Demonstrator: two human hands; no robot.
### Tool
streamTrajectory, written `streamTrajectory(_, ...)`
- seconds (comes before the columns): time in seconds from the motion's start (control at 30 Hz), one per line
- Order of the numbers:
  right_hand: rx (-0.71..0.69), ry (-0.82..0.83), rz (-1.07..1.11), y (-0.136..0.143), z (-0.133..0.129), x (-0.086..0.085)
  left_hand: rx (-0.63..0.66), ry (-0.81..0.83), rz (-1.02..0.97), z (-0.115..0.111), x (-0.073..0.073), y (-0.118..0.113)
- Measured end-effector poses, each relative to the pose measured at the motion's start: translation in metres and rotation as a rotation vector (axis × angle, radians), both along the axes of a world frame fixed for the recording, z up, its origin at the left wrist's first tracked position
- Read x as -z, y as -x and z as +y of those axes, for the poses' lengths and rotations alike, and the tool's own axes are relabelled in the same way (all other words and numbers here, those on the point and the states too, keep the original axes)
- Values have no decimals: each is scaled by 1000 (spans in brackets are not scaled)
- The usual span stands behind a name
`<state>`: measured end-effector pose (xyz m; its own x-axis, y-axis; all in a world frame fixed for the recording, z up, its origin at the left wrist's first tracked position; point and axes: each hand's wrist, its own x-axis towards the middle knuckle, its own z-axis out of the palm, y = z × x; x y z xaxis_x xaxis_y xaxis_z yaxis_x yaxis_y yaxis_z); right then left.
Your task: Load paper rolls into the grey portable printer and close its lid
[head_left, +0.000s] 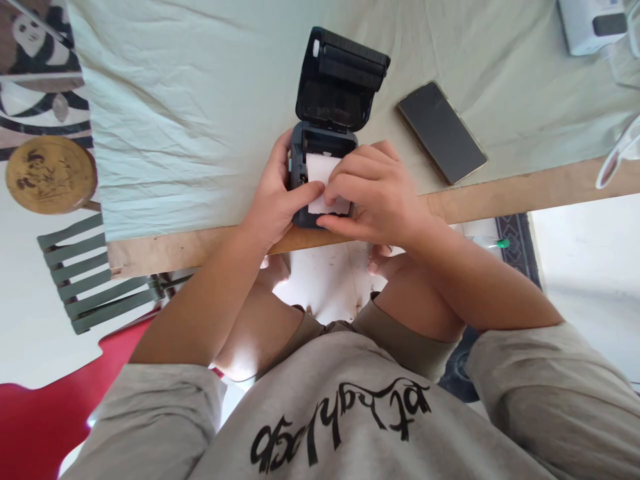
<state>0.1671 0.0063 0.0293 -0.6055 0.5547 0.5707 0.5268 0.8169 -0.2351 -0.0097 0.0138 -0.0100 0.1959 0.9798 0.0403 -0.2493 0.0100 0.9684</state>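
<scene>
A small dark portable label printer [300,217] rests at the front edge of the table, its lid [333,100] swung up and away from me. White paper [319,167] lies in the open compartment. My left hand [280,187] grips the printer's left side, its thumb reaching over onto the paper. My right hand [373,190] is bent over the compartment's right side, fingers curled together on the paper. Part of the paper and the printer's right side are hidden under that hand.
To the right lies a dark-screened phone [443,133] on the pale green cloth [200,100]. A white device [593,27] stands at the far right, with glasses [620,150] near the table edge. A wooden strip [480,190] runs along the front.
</scene>
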Motion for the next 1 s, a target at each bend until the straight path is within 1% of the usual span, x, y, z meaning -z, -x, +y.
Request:
streamTrajectory(0.07,7,62,46,-3,1,-4,-10,-33,-24,2,4,0)
streamTrajectory(0.1,38,76,90,-5,2,-7,-7,-31,-32,2,6,0)
streamTrajectory(0.23,273,33,291,-14,12,-15,16,24,-40,-1,4,0)
streamTrajectory(0.3,317,26,322,-18,18,-15,29,27,-34,-2,2,1)
streamTrajectory(0.37,287,26,318,-20,23,-13,48,22,-24,-2,2,2)
streamTrajectory(0.43,219,14,346,-20,25,-11,56,6,-34,-1,3,3)
streamTrajectory(0.57,163,12,426,-21,22,-9,66,-23,-62,1,9,4)
streamTrajectory(0.63,152,12,377,-22,21,-9,52,-23,-75,3,12,3)
streamTrajectory(0.77,179,77,136,-25,21,-7,25,5,-96,5,17,3)
streamTrajectory(0.83,165,73,61,-26,20,-6,26,-3,-104,5,18,4)
streamTrajectory(0.9,161,78,10,-27,20,-6,34,-7,-98,4,18,4)
streamTrajectory(1.0,179,110,-18,-26,18,-7,45,24,-83,2,13,4)
